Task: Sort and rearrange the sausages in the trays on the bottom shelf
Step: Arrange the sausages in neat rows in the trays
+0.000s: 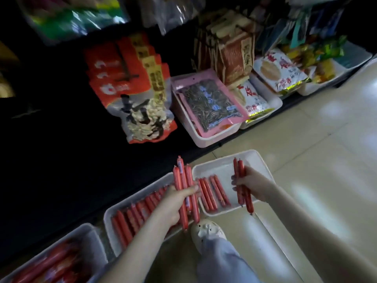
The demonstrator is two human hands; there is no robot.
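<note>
Both hands full of sausages above the white trays

A person crouching at a shop shelf holds red sausages in both hands over white trays set on the pale tiled floor (326, 160). The left hand (173, 203) has its grip closed around a bundle of several long sausages (184, 190), held upright and slightly tilted, their tips pointing far toward the dark shelf. The right hand (254, 183) has its grip closed around two or three more sausages (241, 180), also roughly upright, over the right part of the right tray (216, 162). In that tray a short row of loose sausages (212, 193) lies side by side at its left end, just beside the left hand's bundle; the rest of the tray floor is bare. The middle tray (108, 217), to the left and nearer, carries a dense row of sausages (130, 219) packed side by side, partly hidden by the left forearm. A third tray (89, 233) at the near left corner holds more red sausages, blurred. A cream perforated shoe (208, 229) and a pale trouser leg stand on the floor just near of the right tray. Farther off, on the bottom shelf, a red and white snack bag (132, 88) leans at the left, and a pink packet of sunflower seeds (208, 103) lies in a white bin (206, 139), with more bagged snacks in bins to the right
</note>
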